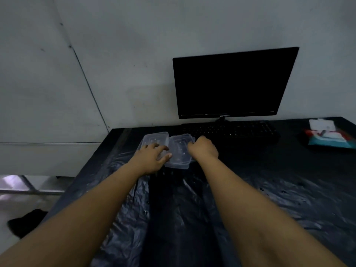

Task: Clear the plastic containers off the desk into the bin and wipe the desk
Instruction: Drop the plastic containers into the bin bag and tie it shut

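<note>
Two clear plastic containers lie side by side on the black desk, in front of the keyboard. My left hand rests on the left container, fingers spread over its near part, thumb against the right one. My right hand is curled over the right edge of the right container, which looks like a stack of nested tubs. Both forearms stretch forward from the bottom of the view. A pack of wet wipes sits at the desk's far right. No bin is visible.
A dark monitor stands at the back against the wall with a black keyboard before it. Crinkled black plastic sheeting covers the desk's left and front. The desk's left edge drops to a pale floor with a dark object.
</note>
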